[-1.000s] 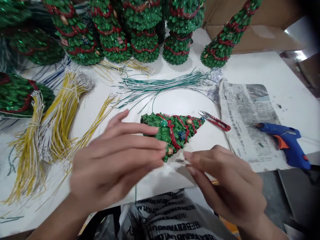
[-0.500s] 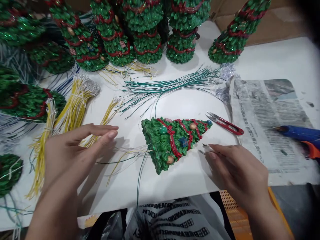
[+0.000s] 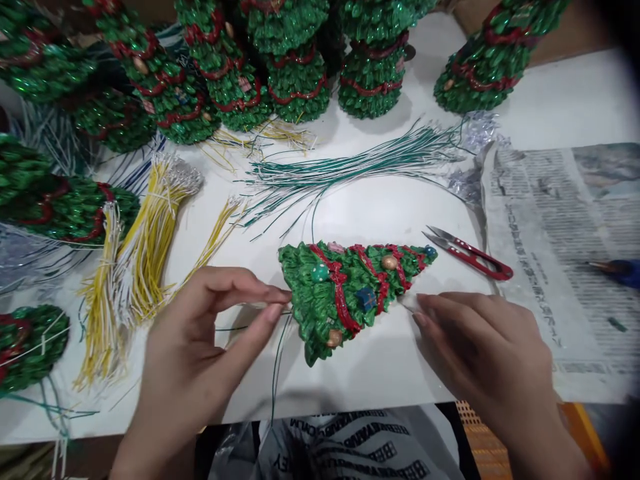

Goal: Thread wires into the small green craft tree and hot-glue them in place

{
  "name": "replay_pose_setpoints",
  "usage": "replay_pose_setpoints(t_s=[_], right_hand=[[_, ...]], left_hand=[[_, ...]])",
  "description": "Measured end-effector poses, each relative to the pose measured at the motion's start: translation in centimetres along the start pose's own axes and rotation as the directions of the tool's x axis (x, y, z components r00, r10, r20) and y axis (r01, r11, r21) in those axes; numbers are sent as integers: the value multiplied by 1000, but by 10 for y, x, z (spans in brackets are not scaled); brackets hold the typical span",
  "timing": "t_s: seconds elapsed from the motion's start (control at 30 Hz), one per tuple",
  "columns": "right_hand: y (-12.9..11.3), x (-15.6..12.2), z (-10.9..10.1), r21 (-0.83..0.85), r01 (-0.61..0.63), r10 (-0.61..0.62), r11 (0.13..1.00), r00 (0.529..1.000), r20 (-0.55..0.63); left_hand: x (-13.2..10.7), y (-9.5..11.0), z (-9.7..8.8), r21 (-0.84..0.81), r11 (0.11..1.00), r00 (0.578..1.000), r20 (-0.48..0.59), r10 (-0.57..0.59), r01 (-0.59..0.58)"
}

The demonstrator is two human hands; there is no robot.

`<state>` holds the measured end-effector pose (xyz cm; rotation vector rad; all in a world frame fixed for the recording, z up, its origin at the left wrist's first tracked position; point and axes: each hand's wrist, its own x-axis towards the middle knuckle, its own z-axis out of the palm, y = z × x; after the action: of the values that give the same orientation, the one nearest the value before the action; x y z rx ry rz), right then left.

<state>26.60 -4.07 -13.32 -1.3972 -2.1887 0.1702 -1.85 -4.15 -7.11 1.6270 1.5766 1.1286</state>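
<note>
A white table (image 3: pixel 370 380) fills the view, with a cardboard box (image 3: pixel 575 33) beyond it at the far right and an orange plastic mesh crate (image 3: pixel 480 440) below its near edge. Green glittery Christmas tree ornaments (image 3: pixel 295 87) with red garlands crowd the far side and left. Bundles of yellow-and-white wires (image 3: pixel 150 247) lie left, and a sheaf of green wires (image 3: pixel 350 167) lies across the middle. To the right are a newspaper (image 3: pixel 560 260), its print too small to read, and the tip of a blue glue gun (image 3: pixel 617 272). A printed plastic bag (image 3: pixel 340 447) at the near edge has upside-down lettering, not clearly legible. One green tree ornament (image 3: pixel 345 293) lies on its side, near centre. The left hand (image 3: pixel 200 347) pinches thin wires (image 3: pixel 285 310) at its base between thumb and forefinger. The right hand (image 3: pixel 485 360), fingers together, sits just beside its lower edge; whether it grips anything cannot be told. Red-handled thread snips (image 3: pixel 467 257) lie just beyond the tree's tip.
</note>
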Motion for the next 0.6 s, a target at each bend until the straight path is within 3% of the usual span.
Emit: replay_pose_setpoints(t_s=[0.23,0.6], right_hand=[[-1,0,-4,76,-11,18,997,996,-90],[3,0,1,58,26,-26,998,1000,-3]], left_hand=[[-5,-9,21,-181,983,987,154,51,-22],[-3,-8,40,-354,935,998,56,-6,25]])
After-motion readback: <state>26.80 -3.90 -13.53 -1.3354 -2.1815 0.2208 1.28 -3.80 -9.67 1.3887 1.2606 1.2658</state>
